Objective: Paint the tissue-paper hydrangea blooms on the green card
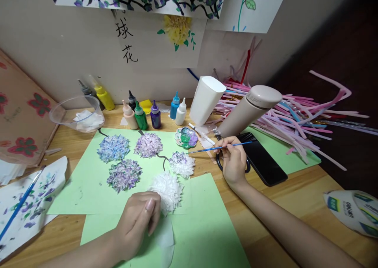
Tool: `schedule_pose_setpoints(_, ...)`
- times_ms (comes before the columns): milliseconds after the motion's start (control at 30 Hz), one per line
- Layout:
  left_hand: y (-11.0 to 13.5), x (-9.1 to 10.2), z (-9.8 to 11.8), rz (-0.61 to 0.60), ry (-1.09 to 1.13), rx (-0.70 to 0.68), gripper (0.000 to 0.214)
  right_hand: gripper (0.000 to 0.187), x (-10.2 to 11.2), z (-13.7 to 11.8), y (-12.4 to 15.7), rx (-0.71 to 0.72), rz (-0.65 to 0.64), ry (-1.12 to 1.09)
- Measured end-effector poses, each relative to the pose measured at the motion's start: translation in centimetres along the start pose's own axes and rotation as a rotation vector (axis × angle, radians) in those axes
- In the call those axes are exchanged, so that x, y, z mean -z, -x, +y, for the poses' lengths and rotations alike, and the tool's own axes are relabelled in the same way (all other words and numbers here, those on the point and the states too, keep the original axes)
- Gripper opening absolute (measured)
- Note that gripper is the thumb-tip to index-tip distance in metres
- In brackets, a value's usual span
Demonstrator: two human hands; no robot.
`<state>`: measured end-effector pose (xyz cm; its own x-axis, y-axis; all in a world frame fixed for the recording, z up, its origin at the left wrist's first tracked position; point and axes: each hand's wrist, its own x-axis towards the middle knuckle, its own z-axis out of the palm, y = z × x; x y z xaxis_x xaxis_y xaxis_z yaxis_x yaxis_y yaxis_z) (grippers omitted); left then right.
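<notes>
A thin blue paintbrush is pinched in my right hand, its bristles pointing left to the edge of a crumpled-paper flower, white with purple tinting. My left hand rests on the green paper, fingers curled in, with no object showing in them. Touching or just beside its knuckles is an all-white paper flower. Beyond lie a blue flower, a pale purple flower and a darker purple one. A flower-shaped palette holds green, purple and white paint.
Several paint bottles line the wall side, beside a white cup and a leaning tumbler. Scissors and a phone lie by my right hand. Pipe cleaners spread rightward. Left are a clear bowl and paint-stained paper.
</notes>
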<state>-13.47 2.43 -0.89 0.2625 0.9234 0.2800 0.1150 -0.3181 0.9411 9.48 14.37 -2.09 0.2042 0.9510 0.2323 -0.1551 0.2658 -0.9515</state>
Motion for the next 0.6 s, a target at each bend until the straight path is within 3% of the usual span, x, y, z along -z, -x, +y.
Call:
schedule_pose_setpoints(333,0.00,0.03,-0.02,-0.001,0.021,0.012,0.055,0.011,-0.11,-0.04,0.05,-0.100,-0.033,0.076)
schedule_pose_setpoints(600,-0.11,0.00,0.02,0.003,0.001,0.026,0.056,0.013,-0.24,-0.26,0.12,-0.073,0.018,0.078)
